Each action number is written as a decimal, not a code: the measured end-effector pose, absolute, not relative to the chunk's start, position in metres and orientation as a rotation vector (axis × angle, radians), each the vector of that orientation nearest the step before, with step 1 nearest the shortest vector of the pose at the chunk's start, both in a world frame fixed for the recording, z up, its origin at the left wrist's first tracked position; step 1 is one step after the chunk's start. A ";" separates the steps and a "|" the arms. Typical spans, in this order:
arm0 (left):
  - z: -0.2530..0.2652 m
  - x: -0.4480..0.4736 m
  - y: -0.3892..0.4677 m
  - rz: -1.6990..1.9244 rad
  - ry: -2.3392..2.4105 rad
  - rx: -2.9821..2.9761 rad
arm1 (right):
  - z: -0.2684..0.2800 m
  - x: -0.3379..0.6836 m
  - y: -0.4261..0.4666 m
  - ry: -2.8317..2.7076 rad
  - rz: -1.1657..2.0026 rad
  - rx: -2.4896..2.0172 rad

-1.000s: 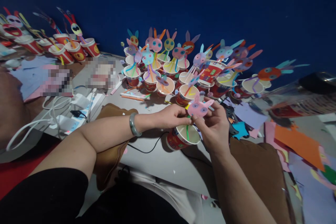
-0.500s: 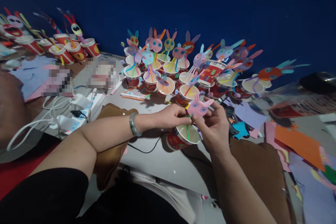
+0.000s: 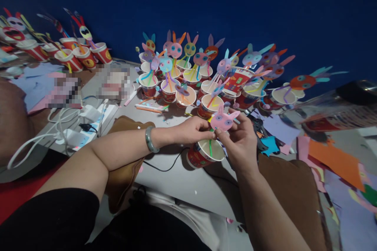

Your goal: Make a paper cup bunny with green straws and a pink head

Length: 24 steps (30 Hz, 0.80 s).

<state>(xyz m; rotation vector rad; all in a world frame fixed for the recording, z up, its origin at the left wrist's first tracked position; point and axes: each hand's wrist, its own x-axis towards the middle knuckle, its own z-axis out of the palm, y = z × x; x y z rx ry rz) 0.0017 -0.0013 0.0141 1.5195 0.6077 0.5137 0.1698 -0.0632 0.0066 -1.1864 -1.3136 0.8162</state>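
Observation:
A pink paper rabbit head [image 3: 221, 122] with drawn eyes and two upright ears is pinched between my two hands. My left hand [image 3: 193, 130], fingers closed, grips its left edge near the green straw. My right hand [image 3: 240, 141] holds the right side, thumb in front and fingers behind. Below the head, the green straw [image 3: 210, 148] reaches down into a red paper cup [image 3: 202, 157] with a white inside, which is slightly tilted. Both palms hide part of the straw's top.
Behind my hands stand several red cups [image 3: 169, 93] with paper rabbit heads. More cups [image 3: 101, 53] are at the far left. A power strip [image 3: 88, 133] with white cables lies left, brown cushions [image 3: 290, 192] under my arms, orange paper [image 3: 337, 162] and scraps at right.

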 end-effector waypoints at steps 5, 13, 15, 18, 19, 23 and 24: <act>0.014 0.001 -0.001 0.510 0.598 1.523 | 0.007 0.169 -0.062 -1.315 0.824 -1.187; 0.014 0.002 -0.001 0.507 0.612 1.530 | 0.007 0.169 -0.062 -1.296 0.844 -1.177; 0.014 0.001 -0.001 0.506 0.615 1.531 | 0.007 0.169 -0.062 -1.292 0.847 -1.174; 0.014 0.001 -0.001 0.507 0.610 1.534 | 0.007 0.169 -0.061 -1.290 0.850 -1.173; 0.014 0.001 -0.001 0.510 0.609 1.535 | 0.007 0.169 -0.061 -1.290 0.851 -1.170; 0.014 0.002 -0.001 0.510 0.608 1.531 | 0.007 0.169 -0.062 -1.299 0.847 -1.170; 0.014 0.002 -0.001 0.509 0.610 1.529 | 0.007 0.169 -0.062 -1.301 0.848 -1.175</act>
